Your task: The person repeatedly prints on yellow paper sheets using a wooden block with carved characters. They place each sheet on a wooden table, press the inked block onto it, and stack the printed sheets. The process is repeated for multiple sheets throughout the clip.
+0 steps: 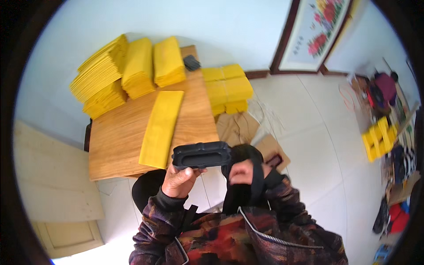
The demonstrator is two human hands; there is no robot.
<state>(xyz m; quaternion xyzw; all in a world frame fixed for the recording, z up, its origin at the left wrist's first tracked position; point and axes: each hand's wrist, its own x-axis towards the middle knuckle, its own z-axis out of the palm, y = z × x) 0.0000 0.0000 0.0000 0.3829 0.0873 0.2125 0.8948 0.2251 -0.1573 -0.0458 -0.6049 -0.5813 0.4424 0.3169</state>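
Note:
My left hand (179, 180) is closed on the near left end of a black, rectangular, hollow tray-like piece (202, 161), thumb in front and fingers under it. It is held in the air at the table's front right corner, its long open recess facing me. Just right of it, my right hand (242, 172) has its fingers curled inward, slightly blurred; whatever they hold cannot be made out. A black strap or strip (256, 179) passes over the right wrist. On the wooden table (119, 141) lies one flat, folded yellow sheet (161, 128), left of the tray-like piece.
Stacks of folded yellow sheets (138, 66) line the table's back. A small dark-grey bundle (191, 62) lies at its far right corner. Beyond it, tied yellow bundles (227, 84) and brown cardboard (238, 126) sit on the floor. Mixed goods (382, 137) stand far right.

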